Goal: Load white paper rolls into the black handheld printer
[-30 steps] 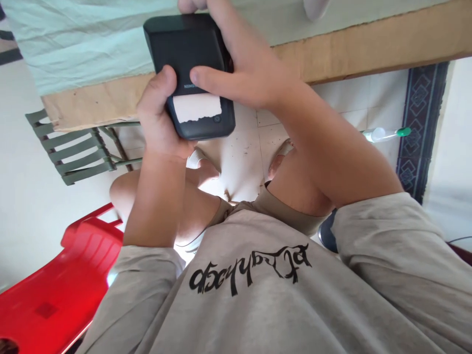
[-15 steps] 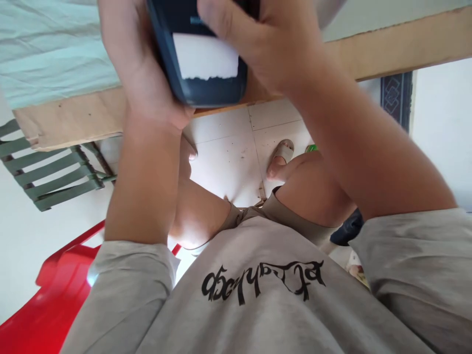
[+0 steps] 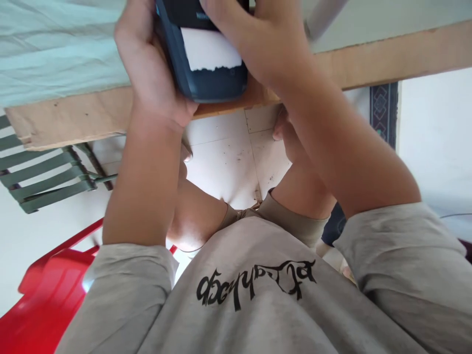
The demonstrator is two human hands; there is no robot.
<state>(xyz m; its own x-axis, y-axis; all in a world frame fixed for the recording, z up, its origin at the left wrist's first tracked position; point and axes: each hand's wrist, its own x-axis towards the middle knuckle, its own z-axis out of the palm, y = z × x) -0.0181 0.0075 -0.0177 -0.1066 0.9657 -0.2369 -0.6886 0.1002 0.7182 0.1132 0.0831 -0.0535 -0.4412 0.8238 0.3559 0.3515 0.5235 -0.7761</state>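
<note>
A dark handheld device (image 3: 216, 86) with a torn strip of white paper (image 3: 210, 49) on its face is held up at the top of the view, partly cut off by the frame edge. My left hand (image 3: 147, 64) is wrapped round its left side. My right hand (image 3: 261, 44) grips its right side, fingers laid across the top of the device above the paper. Both forearms reach up from grey sleeves. The device hangs over the edge of a wooden table (image 3: 387, 51).
A pale green cloth (image 3: 55, 49) covers the table top. A green slatted chair (image 3: 47, 177) stands at the left and a red plastic chair (image 3: 40, 290) at the lower left. My knees and feet rest on a white tiled floor (image 3: 228, 167).
Both hands have lifted the device up toward the top of the view, so its upper part is now cut off. My right fingers have shifted from its middle to its top.
</note>
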